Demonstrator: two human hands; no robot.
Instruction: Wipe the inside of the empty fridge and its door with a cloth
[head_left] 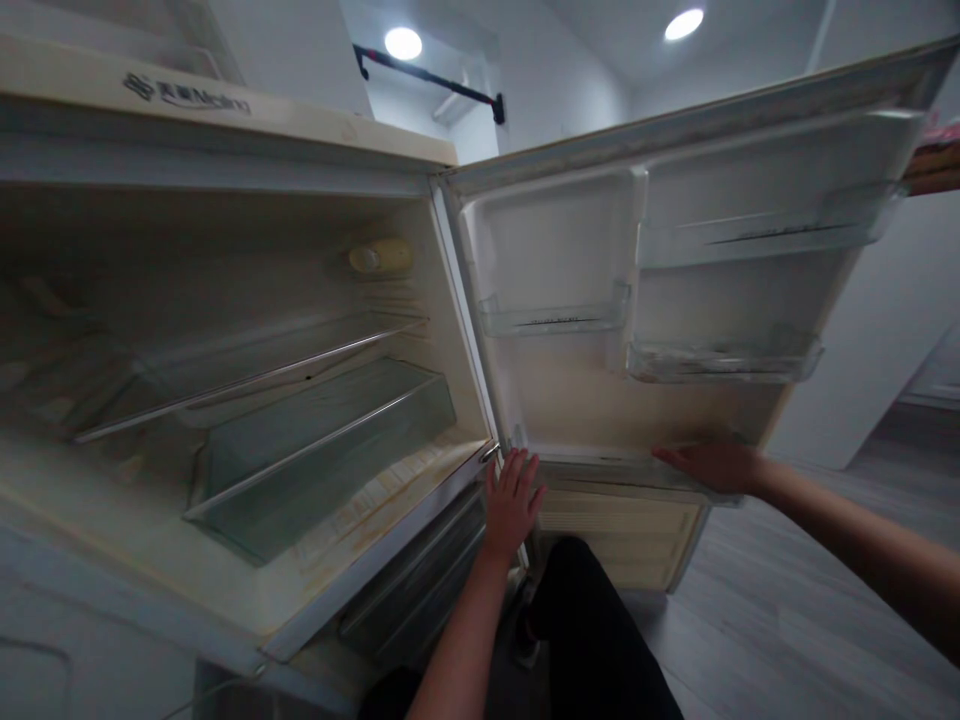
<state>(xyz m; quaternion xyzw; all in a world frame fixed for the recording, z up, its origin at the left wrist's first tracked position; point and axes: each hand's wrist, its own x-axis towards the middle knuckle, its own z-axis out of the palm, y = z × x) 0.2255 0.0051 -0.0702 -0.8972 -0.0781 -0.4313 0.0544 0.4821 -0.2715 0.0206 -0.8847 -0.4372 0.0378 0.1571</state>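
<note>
A refrigerator [390, 545] stands with its upper door [555, 385] swung wide to the right. My left hand [512, 505] is at the lower hinge corner, fingers spread, close to a small metal hinge piece [490, 453]; whether it touches the door edge is unclear. Low on the door, my right hand [716, 467] grips the bottom clear door shelf [622, 474], with some of its fingers hidden. Above it are other clear door shelves [555, 320]. Inside the cabinet are a glass shelf [262, 375] and a greenish clear drawer [330, 440].
Beneath, an open lower door [615, 535] and a lower compartment with clear drawers [420, 580] are close to my legs [592, 640]. A yellowish lamp cover [381, 256] is on the inner wall. Grey wood-look floor [787, 610] extends right, beside a white panel [877, 320].
</note>
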